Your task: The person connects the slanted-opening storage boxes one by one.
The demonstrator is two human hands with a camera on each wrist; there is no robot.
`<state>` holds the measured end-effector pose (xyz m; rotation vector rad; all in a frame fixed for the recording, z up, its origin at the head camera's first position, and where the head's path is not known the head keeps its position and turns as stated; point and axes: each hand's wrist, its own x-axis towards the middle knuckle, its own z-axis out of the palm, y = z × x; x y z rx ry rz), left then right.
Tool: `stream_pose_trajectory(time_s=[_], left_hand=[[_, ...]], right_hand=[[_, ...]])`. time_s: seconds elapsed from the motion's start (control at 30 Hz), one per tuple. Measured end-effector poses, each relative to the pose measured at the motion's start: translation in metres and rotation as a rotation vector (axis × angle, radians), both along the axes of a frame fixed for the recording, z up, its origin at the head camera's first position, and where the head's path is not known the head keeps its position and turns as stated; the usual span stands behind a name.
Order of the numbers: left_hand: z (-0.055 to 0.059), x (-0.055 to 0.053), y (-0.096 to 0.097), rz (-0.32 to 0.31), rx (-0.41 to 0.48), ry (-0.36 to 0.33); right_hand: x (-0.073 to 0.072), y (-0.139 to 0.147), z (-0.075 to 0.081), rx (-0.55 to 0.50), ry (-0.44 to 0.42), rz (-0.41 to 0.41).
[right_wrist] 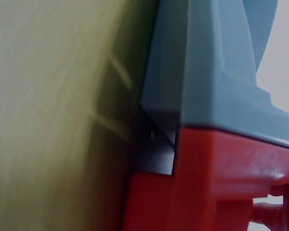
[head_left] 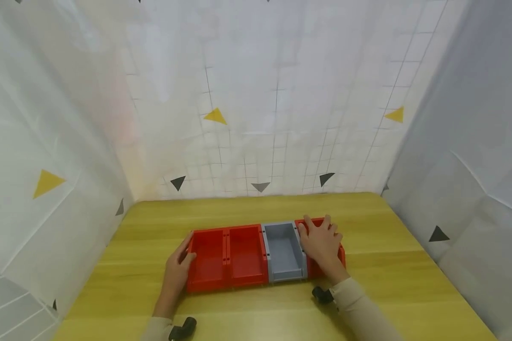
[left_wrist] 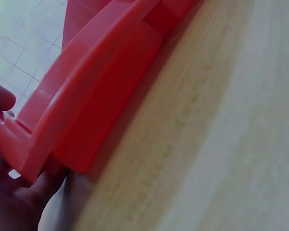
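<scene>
A row of joined plastic bins lies on the table. Two red bins stand on the left, the leftmost bin (head_left: 209,255) beside another red bin (head_left: 245,251). To their right come a grey bin (head_left: 283,251) and a red end bin (head_left: 313,269). My left hand (head_left: 177,267) grips the leftmost bin's outer side wall, thumb at the rim. In the left wrist view, parts of that hand show on both sides of the red wall (left_wrist: 101,91). Spread over the red end bin, my right hand (head_left: 322,241) covers much of it, fingers toward its far edge.
The wooden table (head_left: 256,312) carries the row near its middle. White sheeting (head_left: 260,94) with triangle marks stands behind the table and at both sides. Dark wrist devices (head_left: 322,294) sit by both sleeves. In the right wrist view, the grey bin (right_wrist: 231,86) meets red plastic (right_wrist: 197,183).
</scene>
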<state>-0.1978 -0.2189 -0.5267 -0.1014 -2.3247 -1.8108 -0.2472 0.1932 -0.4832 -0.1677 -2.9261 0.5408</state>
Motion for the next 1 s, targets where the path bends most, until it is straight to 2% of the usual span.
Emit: stream_pose_trajectory(time_s=[0.07,0.1,0.3,0.57,0.63,0.83,0.93,1.0], left_hand=[[0.0,-0.001,0.0,0.003,-0.009,0.003],[-0.004,-0.004,0.0,0.003,-0.011,0.017],[-0.001,-0.003,0.001,-0.016,-0.007,0.002],[0.025,0.014,0.006,-0.022,-0.02,-0.02],[0.022,0.013,0.005,-0.018,-0.024,-0.027],[-0.002,-0.001,0.0,0.02,0.019,0.014],[-0.001,0.0,0.001,0.033,0.035,0.024],[0.006,0.004,0.003,0.033,0.038,0.013]], right_hand=[[-0.001,0.0,0.0,-0.008,0.023,0.006],[-0.001,0.0,0.001,-0.007,0.037,0.017],[-0.001,-0.001,-0.001,0.038,0.112,0.103],[0.002,-0.001,-0.006,0.033,0.091,0.113],[0.003,-0.001,-0.007,0.039,0.096,0.111],[0.003,-0.001,-0.007,0.055,0.126,0.098],[0.003,-0.001,-0.008,0.066,0.122,0.093],[0.004,-0.001,-0.009,0.07,0.116,0.092]])
